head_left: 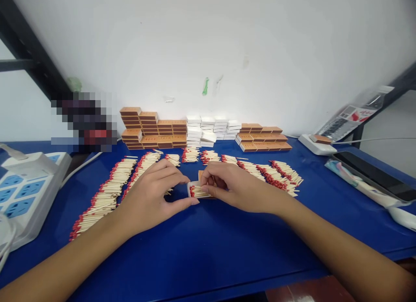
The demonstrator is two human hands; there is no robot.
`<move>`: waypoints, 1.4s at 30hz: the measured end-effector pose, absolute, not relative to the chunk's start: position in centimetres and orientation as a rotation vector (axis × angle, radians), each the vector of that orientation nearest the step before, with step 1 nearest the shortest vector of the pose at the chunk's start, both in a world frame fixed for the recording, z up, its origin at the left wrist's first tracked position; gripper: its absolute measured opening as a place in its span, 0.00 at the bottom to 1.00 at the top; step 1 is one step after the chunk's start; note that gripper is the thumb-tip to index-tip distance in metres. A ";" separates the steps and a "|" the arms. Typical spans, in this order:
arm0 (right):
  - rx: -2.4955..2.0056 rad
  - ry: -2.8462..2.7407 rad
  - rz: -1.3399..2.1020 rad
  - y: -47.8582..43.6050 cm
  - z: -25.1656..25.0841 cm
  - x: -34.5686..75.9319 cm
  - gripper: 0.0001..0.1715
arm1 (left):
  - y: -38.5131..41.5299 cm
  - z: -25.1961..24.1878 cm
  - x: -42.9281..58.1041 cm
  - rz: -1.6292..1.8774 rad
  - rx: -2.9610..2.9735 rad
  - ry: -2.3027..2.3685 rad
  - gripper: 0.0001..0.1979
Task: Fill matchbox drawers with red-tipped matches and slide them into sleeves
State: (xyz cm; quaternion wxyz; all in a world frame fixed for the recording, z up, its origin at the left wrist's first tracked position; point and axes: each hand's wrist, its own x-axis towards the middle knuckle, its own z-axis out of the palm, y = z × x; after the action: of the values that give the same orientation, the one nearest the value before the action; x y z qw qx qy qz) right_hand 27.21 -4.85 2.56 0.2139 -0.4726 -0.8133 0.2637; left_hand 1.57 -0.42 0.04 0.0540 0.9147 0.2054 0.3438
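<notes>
A white matchbox tray (190,190) holds red-headed matches (196,191), with an orange box part (200,175) visible behind it. My left hand (152,191) holds the tray's left end, its thumb along the front and index finger at the back corner. Over the tray's right side is my right hand (232,185), its thumb and fingers pinched together on the matches; it hides that end. Rows of loose matches (105,196) fan out on the blue table (195,250), more of them (282,174) lying beyond my right hand.
Orange matchboxes (156,133) are stacked against the wall, with white trays (208,128) beside them and more boxes (263,139) to the right. A power strip (32,189) stands on the left. At right are a phone (373,172), a white charger (316,145) and a plastic bottle (355,111).
</notes>
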 end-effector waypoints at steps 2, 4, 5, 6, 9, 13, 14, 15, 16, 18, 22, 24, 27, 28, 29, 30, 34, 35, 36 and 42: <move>-1.307 -2.278 0.673 -4.8 2.5 27.2 0.05 | -0.4 0.0 1.6 1.045 2.775 0.623 0.14; -1.273 -2.299 0.638 -4.6 2.6 27.6 0.06 | -0.4 0.0 1.5 1.039 2.774 0.636 0.14; -1.257 -2.301 0.614 -4.4 2.7 28.0 0.07 | -0.4 -0.1 1.5 1.036 2.774 0.644 0.14; -1.256 -2.290 0.577 -4.2 2.9 28.7 0.08 | -0.3 -0.1 1.5 1.032 2.775 0.652 0.14; -1.399 -2.187 0.361 -2.9 3.3 31.9 0.13 | -0.2 -0.1 1.4 1.033 2.779 0.666 0.14; -1.675 -2.094 0.122 -0.8 3.3 36.9 0.17 | -0.2 -0.1 1.3 1.034 2.780 0.659 0.14; -1.715 -2.094 0.120 -0.4 3.1 37.8 0.17 | -0.2 -0.1 1.3 1.035 2.782 0.657 0.14; -1.740 -2.098 0.131 0.0 2.9 38.4 0.17 | -0.2 -0.1 1.3 1.037 2.785 0.657 0.14; -1.753 -2.110 0.152 0.3 2.6 38.7 0.17 | -0.2 -0.2 1.3 1.038 2.788 0.658 0.15; -1.756 -2.129 0.182 0.9 2.0 38.7 0.17 | -0.2 -0.2 1.2 1.039 2.793 0.661 0.15; -1.748 -2.170 0.177 1.6 1.3 38.2 0.14 | -0.1 -0.3 1.2 1.014 2.794 0.670 0.16; -1.760 -2.185 0.177 1.8 1.3 38.7 0.12 | -0.1 -0.3 1.1 1.010 2.789 0.675 0.15; -1.835 -2.204 0.253 1.8 1.3 40.1 0.11 | -0.1 -0.3 1.1 1.020 2.784 0.673 0.15; -1.862 -2.212 0.293 1.8 1.3 40.6 0.11 | 0.0 -0.2 1.1 1.021 2.785 0.671 0.15; -1.884 -2.217 0.333 1.8 1.2 40.9 0.10 | 0.0 -0.2 1.1 1.020 2.788 0.670 0.15; -1.898 -2.221 0.363 1.8 1.1 41.2 0.10 | 0.0 -0.2 1.1 1.017 2.790 0.669 0.15; -1.916 -2.227 0.396 1.7 0.9 41.6 0.10 | 0.0 -0.2 1.1 1.007 2.788 0.680 0.15; -1.922 -2.227 0.409 1.6 1.0 41.7 0.10 | 0.0 -0.2 1.1 1.005 2.786 0.683 0.15; -1.931 -2.227 0.427 1.6 1.0 41.7 0.10 | 0.0 -0.3 1.1 1.003 2.785 0.686 0.15; -1.947 -2.243 0.473 1.5 1.3 42.0 0.10 | 0.0 -0.5 0.9 0.998 2.790 0.683 0.14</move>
State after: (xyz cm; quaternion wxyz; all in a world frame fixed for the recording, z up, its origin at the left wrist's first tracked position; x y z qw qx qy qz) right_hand 42.04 1.49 1.30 0.0669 -0.6458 -0.7442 0.1568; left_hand 0.91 -0.02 -0.45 0.0503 0.9163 0.2244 0.3278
